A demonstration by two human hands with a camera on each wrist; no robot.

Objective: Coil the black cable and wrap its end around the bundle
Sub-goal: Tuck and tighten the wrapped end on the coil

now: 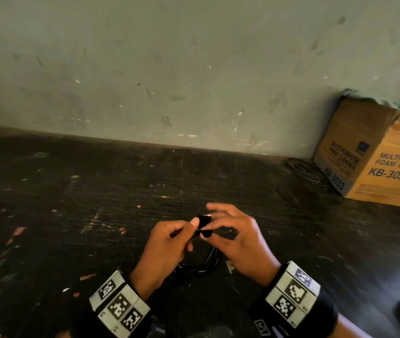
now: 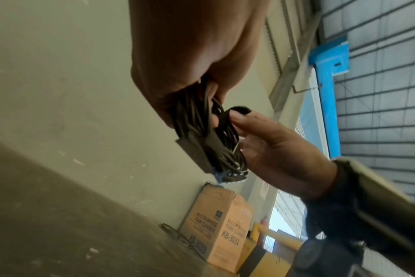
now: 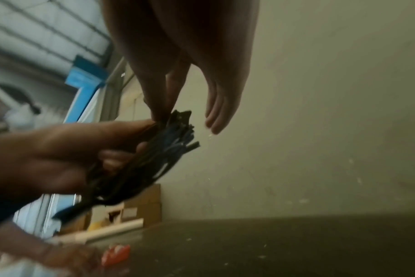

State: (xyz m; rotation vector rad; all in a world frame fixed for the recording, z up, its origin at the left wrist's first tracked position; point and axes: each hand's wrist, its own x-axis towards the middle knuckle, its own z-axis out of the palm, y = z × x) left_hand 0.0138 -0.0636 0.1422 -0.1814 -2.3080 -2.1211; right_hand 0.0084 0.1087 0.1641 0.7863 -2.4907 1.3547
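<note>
The black cable (image 2: 201,135), already coiled into a limp, light bundle, is hanging between my hands above the near edge of the dark workbench (image 1: 145,186). My left hand (image 1: 167,245) is gripping the loops tight. My right hand (image 1: 235,237) is pinching the flat strap end (image 2: 235,110). I judge it springy, so I am holding where the loops cross.

The head view is dim and soft, with the dark scuffed wooden tabletop (image 1: 120,203) nearly swallowing detail and straight lines bowing toward the edges. Daylight enters both wrist views from a bright blue-framed opening (image 2: 313,116) (blown out to white in places), leaving the near palms in shadow. The right wrist view is heavily motion-blurred; the pale scratched wall (image 3: 320,93) looks hazy.
</note>
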